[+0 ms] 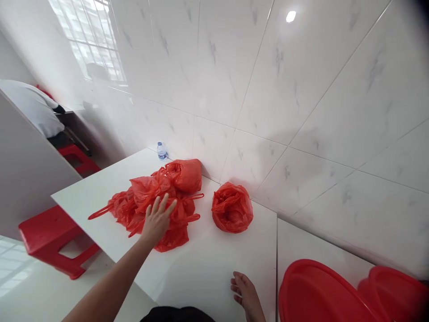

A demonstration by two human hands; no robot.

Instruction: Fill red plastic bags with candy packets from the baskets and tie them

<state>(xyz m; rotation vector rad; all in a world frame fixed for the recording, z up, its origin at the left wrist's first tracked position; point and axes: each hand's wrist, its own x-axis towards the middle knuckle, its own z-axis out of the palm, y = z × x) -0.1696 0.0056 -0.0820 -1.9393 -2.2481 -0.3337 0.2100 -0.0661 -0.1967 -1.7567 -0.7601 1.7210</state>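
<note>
A heap of crumpled red plastic bags (150, 201) lies on the white table (208, 264) near the tiled wall. My left hand (157, 219) reaches out over the heap with fingers spread, resting on the bags and gripping nothing. To the right of the heap a single red bag, bunched into a round ball (232, 208), sits by itself. My right hand (246, 293) lies near the table's front edge, fingers loosely curled against the surface, with nothing in it.
A small water bottle (161, 150) stands at the table's far corner against the wall. Red plastic basins (321, 295) sit at the lower right. Red stools (50, 239) stand on the floor to the left, beside a white partition.
</note>
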